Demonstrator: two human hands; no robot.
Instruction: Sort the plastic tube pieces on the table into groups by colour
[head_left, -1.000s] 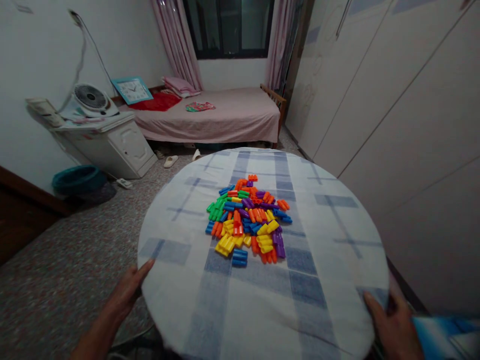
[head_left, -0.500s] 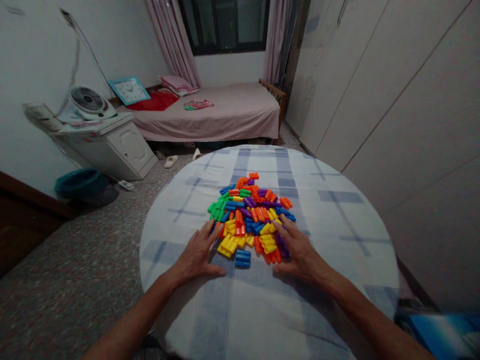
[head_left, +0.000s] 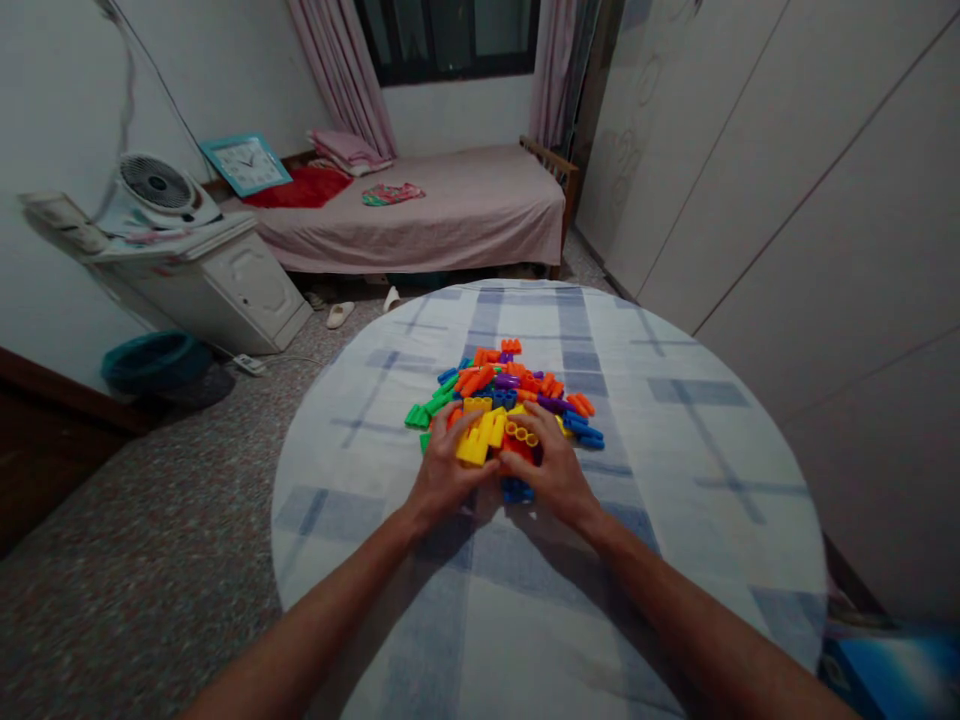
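Note:
My left hand [head_left: 444, 475] curls around the left side of a clump of yellow plastic building blocks [head_left: 481, 440]. From the right, my right hand [head_left: 553, 468] closes on the same clump, with more yellow and orange pieces under its fingers. The thumbs nearly meet at the near side. Just below them a blue block [head_left: 517, 491] shows. Behind the hands spreads the rest of the pile: orange blocks [head_left: 477, 380], green blocks [head_left: 429, 408], purple blocks [head_left: 553, 404] and blue blocks [head_left: 583, 430]. My fingers hide part of the held pieces.
The pile lies on a round table with a blue-and-white checked cloth [head_left: 352, 540]. Beyond it stand a bed [head_left: 450, 235], a white cabinet [head_left: 255, 290] with a fan [head_left: 161, 188], and a bin [head_left: 157, 365]. Wardrobe doors [head_left: 735, 200] line the right side.
Both hands have moved inward and slightly forward from the pile's sides, closing on near yellow and orange blocks and bunching them together. Some blocks behind have shifted, and the view has tilted slightly.

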